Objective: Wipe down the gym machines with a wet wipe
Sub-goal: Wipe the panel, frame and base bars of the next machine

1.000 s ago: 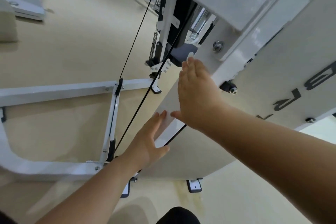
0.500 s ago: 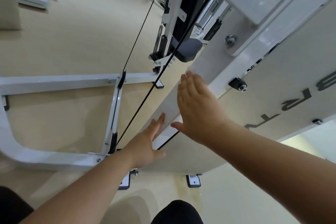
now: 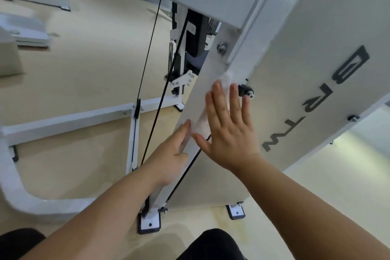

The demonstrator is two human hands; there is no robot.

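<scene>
A white gym machine stands before me, its slanted upright post point(image 3: 202, 91) running from the floor up to the right. My right hand point(image 3: 229, 126) lies flat on the post, fingers straight and spread, pressing a white wet wipe point(image 3: 225, 79) whose edge shows past the fingertips. My left hand point(image 3: 171, 154) rests lower on the post's left edge, fingers straight. Beside the post is the white shroud panel point(image 3: 306, 69) with dark lettering.
Black cables point(image 3: 147, 55) run diagonally just left of the post. A black knob point(image 3: 245, 91) sticks out near my right fingertips. White frame bars point(image 3: 69, 118) lie on the beige floor at left. Machine feet point(image 3: 149, 222) sit near my dark-clad knees.
My right hand has slid a little down the post and its fingers have spread. The left hand stays on the post's left edge. The view shifted slightly.
</scene>
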